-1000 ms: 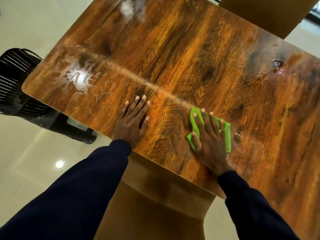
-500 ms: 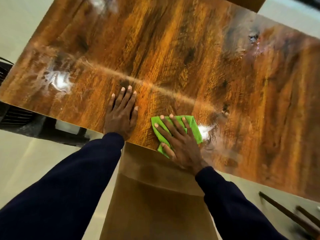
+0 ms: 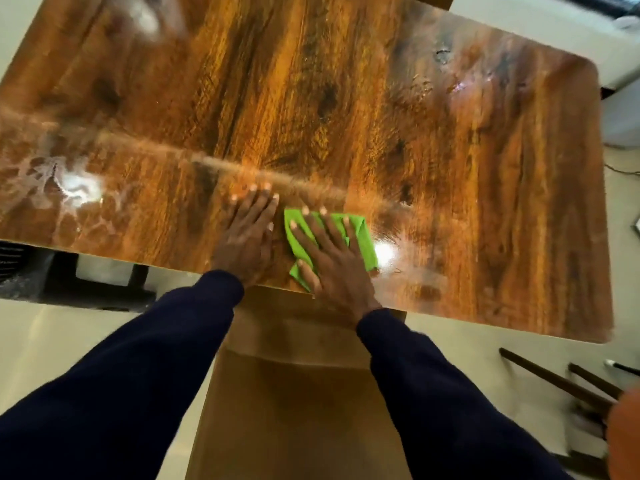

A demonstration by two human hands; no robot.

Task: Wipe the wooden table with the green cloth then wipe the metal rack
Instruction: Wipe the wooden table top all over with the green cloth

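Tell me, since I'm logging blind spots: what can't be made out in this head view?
Head view only:
- Green cloth: its middle is hidden under the right hand.
- Dark object beneath the wooden table, left: blurred, cut by the frame, unidentifiable.
- Orange shape, bottom right: cut off, blurred.

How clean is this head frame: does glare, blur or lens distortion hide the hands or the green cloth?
Head view: two white glare spots on the wooden table, one far left, one beside the green cloth; head view: slight motion blur throughout, the table's right edge looks bowed by the wide lens; head view: left hand and right hand lie flat, both readable.
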